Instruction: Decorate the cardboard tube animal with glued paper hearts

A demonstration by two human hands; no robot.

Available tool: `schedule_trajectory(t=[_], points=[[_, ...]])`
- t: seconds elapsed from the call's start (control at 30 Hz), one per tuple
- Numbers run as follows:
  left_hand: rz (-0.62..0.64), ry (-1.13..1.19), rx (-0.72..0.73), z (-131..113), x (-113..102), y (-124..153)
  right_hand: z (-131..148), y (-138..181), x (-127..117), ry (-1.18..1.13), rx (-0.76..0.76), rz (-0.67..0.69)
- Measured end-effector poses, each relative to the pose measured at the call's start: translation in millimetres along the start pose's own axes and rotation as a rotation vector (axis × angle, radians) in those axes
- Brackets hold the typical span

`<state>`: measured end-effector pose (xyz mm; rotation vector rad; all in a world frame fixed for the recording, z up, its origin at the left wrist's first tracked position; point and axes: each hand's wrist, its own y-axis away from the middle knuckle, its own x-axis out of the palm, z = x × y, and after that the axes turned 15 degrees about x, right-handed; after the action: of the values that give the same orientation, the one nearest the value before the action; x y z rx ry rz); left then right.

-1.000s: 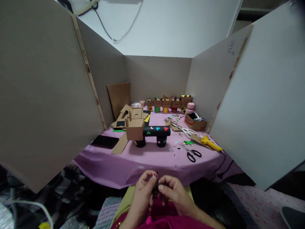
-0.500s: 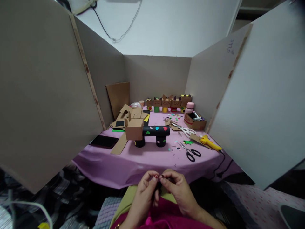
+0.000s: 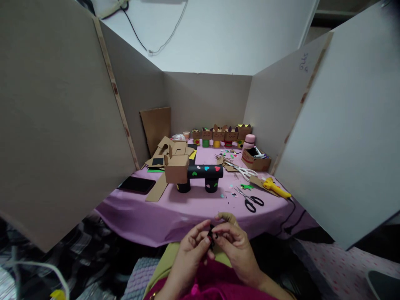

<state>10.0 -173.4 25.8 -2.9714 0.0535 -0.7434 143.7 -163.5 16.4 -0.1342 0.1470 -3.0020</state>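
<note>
Both hands meet above my lap, in front of the table edge. My left hand [image 3: 193, 250] pinches a small black piece [image 3: 211, 236] between thumb and fingers; its kind is too small to make out. My right hand [image 3: 233, 243] has its thumb and index finger closed on the same piece from the other side. Beyond them on the table stands a cardboard animal figure [image 3: 205, 171], with a brown box head at left and a black tube body bearing coloured hearts. It rests on black legs.
Black-handled scissors [image 3: 250, 201], a yellow glue gun [image 3: 276, 187] on cardboard and white scissors [image 3: 242, 170] lie at right. A dark phone or tablet [image 3: 136, 185] and cardboard pieces [image 3: 175, 148] are at left. Several finished box-headed figures [image 3: 218, 135] line the back. Tall panels enclose the table.
My hands have shifted slightly, and the black piece now shows between the fingertips. My right hand's outer fingers have lifted. The table things have not moved.
</note>
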Motion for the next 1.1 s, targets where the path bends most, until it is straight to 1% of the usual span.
schedule_trajectory(t=[0.13,0.27,0.43,0.57,0.83,0.97,1.1], points=[[-0.036,0.032,-0.01,3.4,-3.3,-0.2,-0.6,1.3,0.8,-0.039,0.012,0.052],[-0.084,0.089,-0.029,2.7,-1.6,0.9,-1.4,0.9,1.2,-0.065,0.007,0.07],[-0.067,0.168,-0.088,-3.1,3.5,2.0,-3.1,-0.7,0.0,-0.054,0.002,0.057],[-0.042,0.142,-0.073,-0.5,2.0,-0.2,-1.9,-1.0,1.5,-0.102,0.048,0.082],[-0.109,0.111,-0.055,3.9,-2.5,-2.4,-0.6,-2.8,5.3,-0.198,0.079,0.08],[-0.118,0.109,-0.068,3.5,-2.2,-3.5,-3.6,-3.5,4.5,-0.237,0.083,0.067],[-0.13,0.116,-0.046,5.3,-2.1,-3.6,-4.4,-3.6,4.7,-0.243,0.108,0.057]])
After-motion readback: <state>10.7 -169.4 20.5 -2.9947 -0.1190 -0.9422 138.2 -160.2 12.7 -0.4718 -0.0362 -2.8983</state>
